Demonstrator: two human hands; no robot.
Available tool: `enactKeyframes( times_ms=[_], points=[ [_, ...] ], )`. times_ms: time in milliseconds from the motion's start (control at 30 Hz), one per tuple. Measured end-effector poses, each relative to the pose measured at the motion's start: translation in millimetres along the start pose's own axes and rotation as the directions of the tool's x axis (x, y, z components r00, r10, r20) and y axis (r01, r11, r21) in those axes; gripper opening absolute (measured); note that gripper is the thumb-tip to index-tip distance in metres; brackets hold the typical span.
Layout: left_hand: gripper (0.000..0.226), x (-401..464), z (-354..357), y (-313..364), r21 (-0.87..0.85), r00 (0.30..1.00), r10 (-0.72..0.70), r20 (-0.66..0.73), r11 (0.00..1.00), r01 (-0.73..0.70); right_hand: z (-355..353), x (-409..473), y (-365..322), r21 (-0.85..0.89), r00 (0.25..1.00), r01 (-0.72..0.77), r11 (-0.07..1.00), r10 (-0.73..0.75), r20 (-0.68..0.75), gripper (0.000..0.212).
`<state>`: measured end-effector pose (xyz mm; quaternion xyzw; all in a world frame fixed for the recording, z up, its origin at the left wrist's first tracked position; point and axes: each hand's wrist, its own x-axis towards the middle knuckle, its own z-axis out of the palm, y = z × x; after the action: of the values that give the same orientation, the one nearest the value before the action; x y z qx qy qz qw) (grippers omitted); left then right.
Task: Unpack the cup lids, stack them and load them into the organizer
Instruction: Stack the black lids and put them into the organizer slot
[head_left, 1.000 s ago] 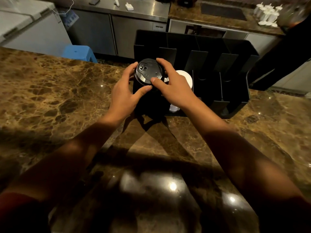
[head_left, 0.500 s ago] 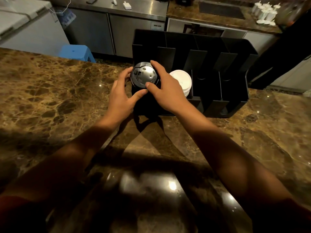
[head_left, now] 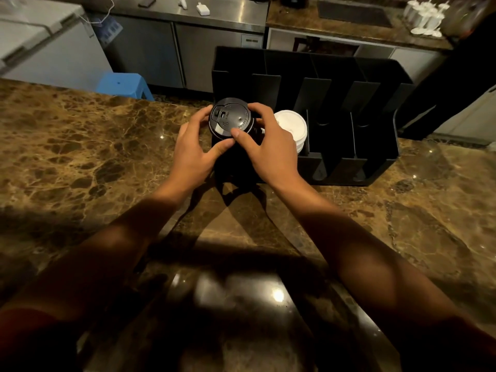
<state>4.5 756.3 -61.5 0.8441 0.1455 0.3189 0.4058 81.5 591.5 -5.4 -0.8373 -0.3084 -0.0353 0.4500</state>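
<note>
**Black lid stack is going into the left end slot**

Nearest to the camera, the brown marble counter (head_left: 80, 162) is carrying only the shadows of the two forearms. Further in, the left hand (head_left: 193, 151) and the right hand (head_left: 271, 149) are both gripping a stack of black cup lids (head_left: 230, 118) from opposite sides, fingers and thumbs curled round its rim. The stack is sitting at the leftmost compartment of the black organizer (head_left: 375, 162), which is standing near the far edge of the counter. If it is already resting on the floor of the slot, I cannot tell.

In my judgement the risk is here: the lids are only nested, so if one hand is letting go early or squeezing unevenly, the stack may be tilting and fanning out, or catching on the divider. The white lids (head_left: 291, 124) in the next compartment are just beside the right fingers, which may be pushing them out of line.

About writing: there is embossed lettering along the rim of the top black lid, but it is too small to read. No brand is readable.
</note>
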Motion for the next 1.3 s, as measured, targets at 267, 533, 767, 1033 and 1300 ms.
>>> enactKeyframes(
  times_ms=[267, 533, 767, 1033, 1300],
  points=[
    [0.072, 5, -10, 4, -0.11, 0.995, 0.047, 0.083, 0.993, -0.038, -2, 5, 3, -0.032, 1.0, -0.015, 0.999, 0.015, 0.015, 0.058],
    [0.055, 8, -10, 6, -0.131, 0.999, 0.024, 0.028, 0.991, -0.02, -7, 7, 13, -0.03, 0.996, 0.003, 1.0, -0.001, 0.093, 0.058],
    [0.052, 9, -8, 8, -0.122, 1.0, 0.027, 0.016, 0.992, -0.025, 0, 11, 15, -0.237, 0.998, 0.029, 0.971, -0.015, 0.061, 0.06],
    [0.055, 14, -2, 11, -0.013, 0.998, -0.003, 0.069, 1.0, 0.004, 2, 10, 20, -0.316, 0.998, 0.048, 0.948, -0.055, -0.013, 0.055],
    [0.047, 8, 6, 2, 0.033, 0.996, 0.054, 0.069, 0.998, -0.056, 9, 10, 21, -0.393, 0.992, 0.074, 0.917, -0.027, 0.124, 0.059]
  ],
)
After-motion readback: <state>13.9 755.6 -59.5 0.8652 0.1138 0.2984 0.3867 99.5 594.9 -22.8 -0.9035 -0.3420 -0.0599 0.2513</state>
